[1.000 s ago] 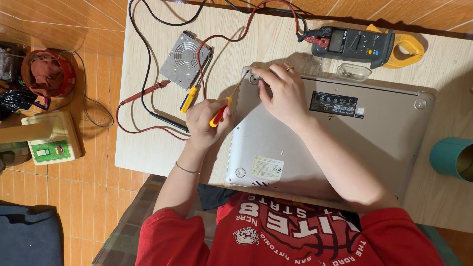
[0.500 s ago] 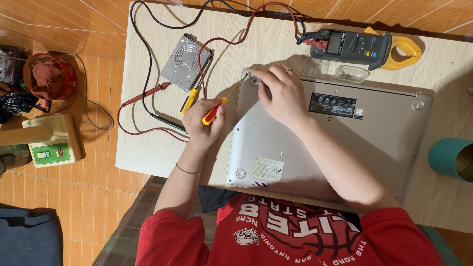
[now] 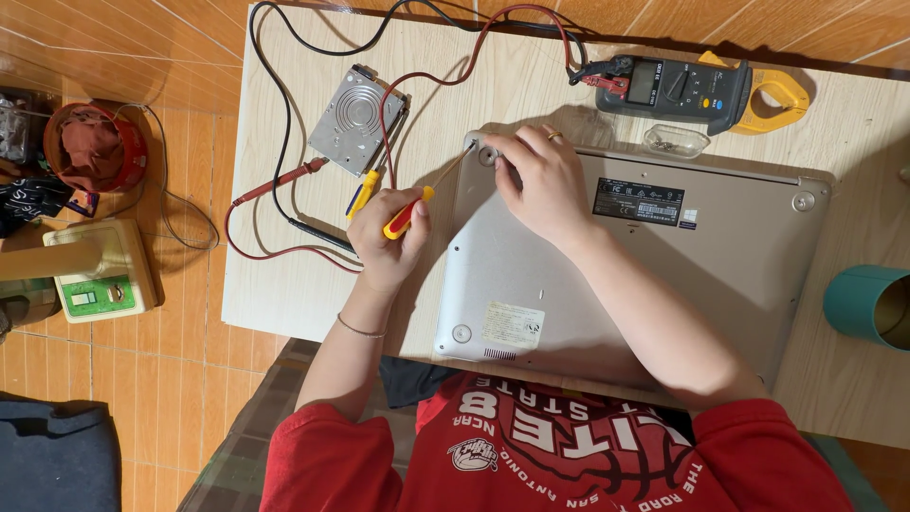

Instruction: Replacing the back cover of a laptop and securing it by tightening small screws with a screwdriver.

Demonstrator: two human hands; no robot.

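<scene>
Currently: left hand [image 3: 391,232] clenched around a red-and-yellow screwdriver [image 3: 409,212], shaft angled up-right, tip at the far-left corner of the laptop [image 3: 626,270]. The laptop lies bottom-up on the pale wooden surface [image 3: 284,275], silver base plate facing the camera. Right hand [image 3: 540,185] rests on that same corner, fingers curled and pressing down beside the screwdriver tip; it pins the plate, grasping nothing that shows. Ring on one finger, thin bracelet on the left wrist.

A second, yellow-and-blue screwdriver [image 3: 362,192] lies just left of the left hand, next to a bare hard drive [image 3: 357,120]. Red and black test leads [image 3: 275,190] loop across the surface up to a clamp meter [image 3: 687,93] at the far edge. A small clear plastic tray [image 3: 675,141] sits just beyond the laptop's far edge. Teal cup [image 3: 870,305] at the right edge of the surface.
</scene>
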